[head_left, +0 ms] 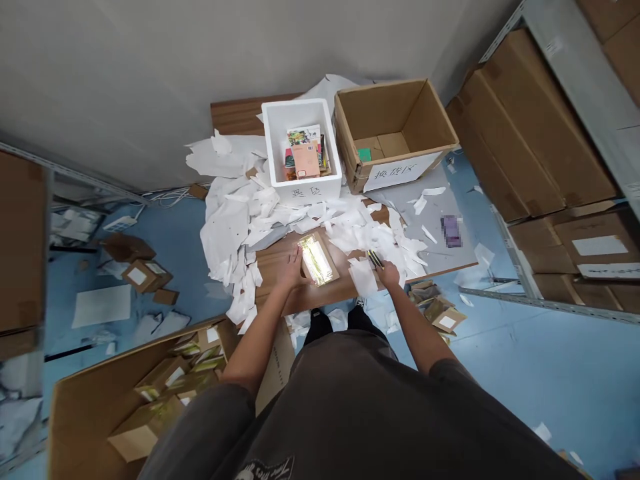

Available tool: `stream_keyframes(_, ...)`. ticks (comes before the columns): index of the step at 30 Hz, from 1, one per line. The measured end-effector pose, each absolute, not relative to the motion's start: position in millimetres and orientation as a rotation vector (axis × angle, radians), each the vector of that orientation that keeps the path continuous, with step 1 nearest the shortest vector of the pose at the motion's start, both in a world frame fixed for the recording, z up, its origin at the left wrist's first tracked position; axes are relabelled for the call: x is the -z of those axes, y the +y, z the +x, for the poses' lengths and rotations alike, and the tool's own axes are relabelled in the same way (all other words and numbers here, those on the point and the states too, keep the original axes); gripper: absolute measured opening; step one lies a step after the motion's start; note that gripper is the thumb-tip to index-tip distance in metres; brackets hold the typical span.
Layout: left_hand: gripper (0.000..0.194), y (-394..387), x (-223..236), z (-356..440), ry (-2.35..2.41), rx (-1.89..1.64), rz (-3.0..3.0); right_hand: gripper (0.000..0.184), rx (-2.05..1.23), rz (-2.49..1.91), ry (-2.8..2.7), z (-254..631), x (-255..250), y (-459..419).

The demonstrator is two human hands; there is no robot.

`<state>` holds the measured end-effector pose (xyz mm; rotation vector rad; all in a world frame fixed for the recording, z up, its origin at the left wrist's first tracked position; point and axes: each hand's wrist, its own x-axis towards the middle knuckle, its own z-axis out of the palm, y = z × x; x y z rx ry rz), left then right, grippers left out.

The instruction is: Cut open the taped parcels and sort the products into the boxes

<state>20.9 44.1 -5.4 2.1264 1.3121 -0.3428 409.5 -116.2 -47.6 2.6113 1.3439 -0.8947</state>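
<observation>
One desk [235, 119] w/ a brown wood top is filling the middle, its far side running toward a grey wall. Lower L, a big open carton [80, 400] is standing on the person's L side, holding many small pkgs. Torn white paper [227, 207] is covering much of the desk, esp. the L side & centre. At the back R, a cardboard box [385, 113] w/ a handwritten label is sitting open, a small green item [365, 155] lying inside. Just L of it, a white foam box [305, 192] is holding a stack of books [306, 160].

Nearer the person, a flat brown parcel [319, 261] w/ a shiny yellow-green top is lying on bare wood by the front edge. L hand [290, 270] is spreading thumb & fingers along its L side, bracing it. R hand [388, 275], well apart from the parcel, is closing round a black-&-yellow tool [375, 259], prob. a cutter; blade's too small to make out.

Step in hand, my guess: steadying the parcel w/ the tool at the ready. Next move is prob. calling for a firm L hold, fingers staying clear of the tool's tip.
</observation>
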Motion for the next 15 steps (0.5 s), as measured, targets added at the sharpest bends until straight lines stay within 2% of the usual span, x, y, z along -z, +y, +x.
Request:
stream_keyframes(5,0.16,25,8,29,1.351,0.392,2.135,0.039,0.876,2.636,1.266,412,79,-94)
stream_keyframes(8,0.162,24,7,33,1.379,0.443,2.112,0.044,0.923,2.645,1.241,414,87,-88)
stream_keyframes(12,0.162,27,3,37,1.377,0.432,2.093,0.054,0.987,2.711,1.147,425,80,-90)
stream_keyframes(15,0.162,26,0,38,1.378,0.402,2.077,0.054,0.968,2.855,1.143,432,64,-98)
